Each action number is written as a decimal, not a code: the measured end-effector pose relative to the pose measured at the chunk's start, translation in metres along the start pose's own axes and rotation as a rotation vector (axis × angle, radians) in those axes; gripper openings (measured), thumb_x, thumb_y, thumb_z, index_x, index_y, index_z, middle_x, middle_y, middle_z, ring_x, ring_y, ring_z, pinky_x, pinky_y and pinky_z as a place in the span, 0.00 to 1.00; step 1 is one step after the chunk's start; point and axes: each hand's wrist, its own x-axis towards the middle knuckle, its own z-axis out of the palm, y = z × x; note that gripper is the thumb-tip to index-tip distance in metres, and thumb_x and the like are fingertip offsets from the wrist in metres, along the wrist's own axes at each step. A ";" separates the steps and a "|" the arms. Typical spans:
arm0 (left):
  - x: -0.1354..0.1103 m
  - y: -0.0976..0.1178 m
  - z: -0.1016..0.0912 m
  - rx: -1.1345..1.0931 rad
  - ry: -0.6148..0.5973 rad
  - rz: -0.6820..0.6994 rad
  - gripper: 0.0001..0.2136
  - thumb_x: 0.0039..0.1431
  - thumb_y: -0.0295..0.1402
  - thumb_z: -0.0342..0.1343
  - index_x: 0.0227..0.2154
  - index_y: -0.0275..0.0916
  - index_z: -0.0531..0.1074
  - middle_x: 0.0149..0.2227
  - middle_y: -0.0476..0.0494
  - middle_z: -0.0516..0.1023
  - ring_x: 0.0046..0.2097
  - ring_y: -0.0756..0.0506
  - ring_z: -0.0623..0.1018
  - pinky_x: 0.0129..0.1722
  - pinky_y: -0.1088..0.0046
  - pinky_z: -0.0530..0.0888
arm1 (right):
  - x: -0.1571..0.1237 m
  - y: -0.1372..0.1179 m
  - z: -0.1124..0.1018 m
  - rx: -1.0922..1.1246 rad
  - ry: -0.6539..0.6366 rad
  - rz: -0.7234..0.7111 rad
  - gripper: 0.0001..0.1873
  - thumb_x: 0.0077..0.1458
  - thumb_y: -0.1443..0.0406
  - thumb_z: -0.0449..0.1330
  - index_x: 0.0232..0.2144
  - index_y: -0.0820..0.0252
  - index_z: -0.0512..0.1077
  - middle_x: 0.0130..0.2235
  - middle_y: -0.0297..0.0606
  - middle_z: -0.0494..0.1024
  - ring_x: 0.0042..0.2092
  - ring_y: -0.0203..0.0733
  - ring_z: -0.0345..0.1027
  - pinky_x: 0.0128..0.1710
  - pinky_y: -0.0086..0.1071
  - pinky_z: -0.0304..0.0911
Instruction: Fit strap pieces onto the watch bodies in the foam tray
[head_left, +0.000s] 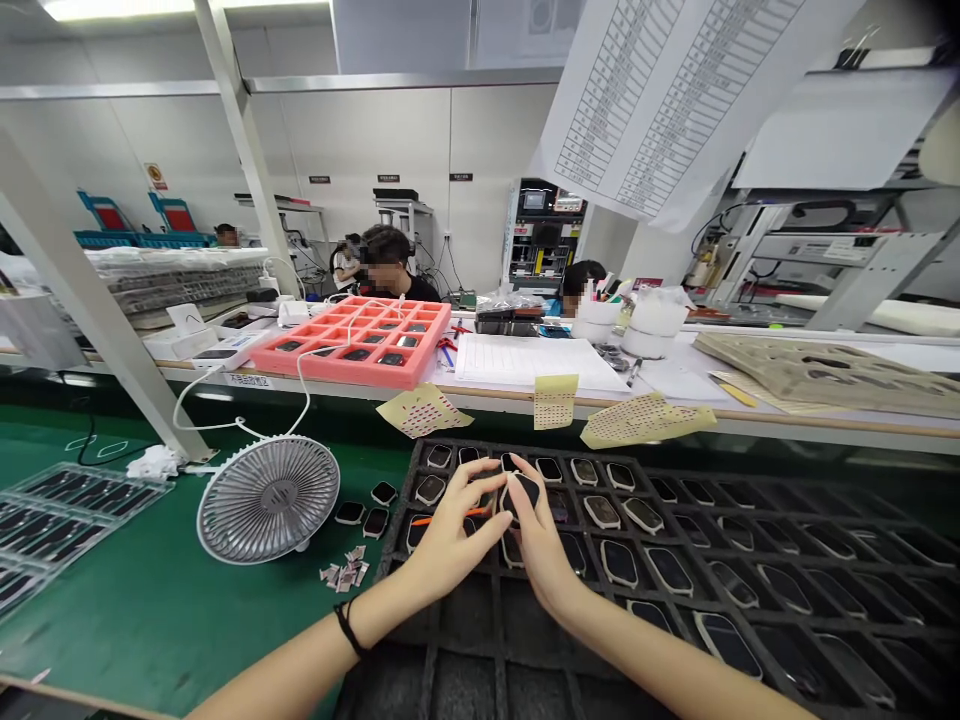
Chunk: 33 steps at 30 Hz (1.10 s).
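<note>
Just above a black foam tray (465,600), a dark-screened smartwatch body (523,491) sits between my two hands. My right hand (541,545) grips it, index finger and thumb around its edges. My left hand (457,530) meets it from the other side, with fingertips and thumb at its left edge. A thin orange tool (421,522) crosses behind my left hand; its grip is partly hidden. Around my hands, more watch bodies (619,563) lie in the tray's compartments.
Left of the tray are a round white fan (271,498), loose watch bodies (376,522) and small labels (346,571). On the ledge stand a pink foam tray (352,340) and papers (525,360); yellow sticker sheets (555,402) hang down. Other people sit beyond.
</note>
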 end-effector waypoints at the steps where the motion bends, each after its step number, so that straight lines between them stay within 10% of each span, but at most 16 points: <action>1: 0.002 0.002 -0.002 0.066 -0.050 0.024 0.25 0.56 0.31 0.55 0.57 0.43 0.62 0.60 0.38 0.61 0.60 0.40 0.62 0.57 0.59 0.65 | 0.004 -0.002 -0.004 -0.040 -0.041 -0.002 0.28 0.54 0.49 0.54 0.54 0.51 0.59 0.61 0.39 0.59 0.63 0.44 0.49 0.62 0.41 0.46; 4: 0.008 0.003 -0.001 0.267 -0.186 0.083 0.37 0.50 0.26 0.56 0.63 0.42 0.49 0.60 0.36 0.61 0.59 0.40 0.65 0.56 0.60 0.67 | 0.012 -0.002 -0.019 -0.138 -0.142 0.027 0.30 0.51 0.50 0.57 0.55 0.51 0.59 0.62 0.39 0.58 0.64 0.45 0.47 0.63 0.42 0.44; 8: 0.014 -0.008 0.021 0.481 -0.310 0.047 0.36 0.43 0.20 0.56 0.59 0.36 0.55 0.60 0.32 0.61 0.59 0.36 0.63 0.57 0.56 0.65 | 0.011 0.009 -0.035 -0.169 -0.193 0.055 0.33 0.52 0.52 0.57 0.58 0.53 0.56 0.61 0.42 0.61 0.64 0.47 0.49 0.62 0.45 0.44; 20: 0.030 -0.037 0.045 0.497 -0.238 0.068 0.27 0.41 0.16 0.51 0.48 0.37 0.67 0.47 0.35 0.74 0.49 0.36 0.74 0.48 0.59 0.71 | 0.004 0.008 -0.051 -0.295 -0.232 -0.006 0.38 0.53 0.59 0.58 0.63 0.52 0.49 0.64 0.43 0.56 0.65 0.46 0.45 0.63 0.46 0.38; 25: 0.027 -0.042 0.030 0.405 -0.182 0.183 0.24 0.47 0.22 0.56 0.49 0.38 0.67 0.50 0.36 0.74 0.52 0.38 0.73 0.50 0.61 0.71 | 0.005 -0.005 -0.059 0.025 -0.288 0.174 0.46 0.48 0.60 0.63 0.64 0.51 0.44 0.54 0.43 0.69 0.51 0.47 0.68 0.54 0.47 0.57; 33: 0.016 -0.029 0.028 0.256 -0.214 0.272 0.24 0.50 0.32 0.61 0.51 0.41 0.66 0.50 0.39 0.75 0.53 0.40 0.73 0.56 0.59 0.66 | 0.011 -0.019 -0.069 0.260 -0.512 0.476 0.19 0.40 0.65 0.70 0.39 0.59 0.76 0.34 0.36 0.79 0.37 0.40 0.73 0.37 0.31 0.66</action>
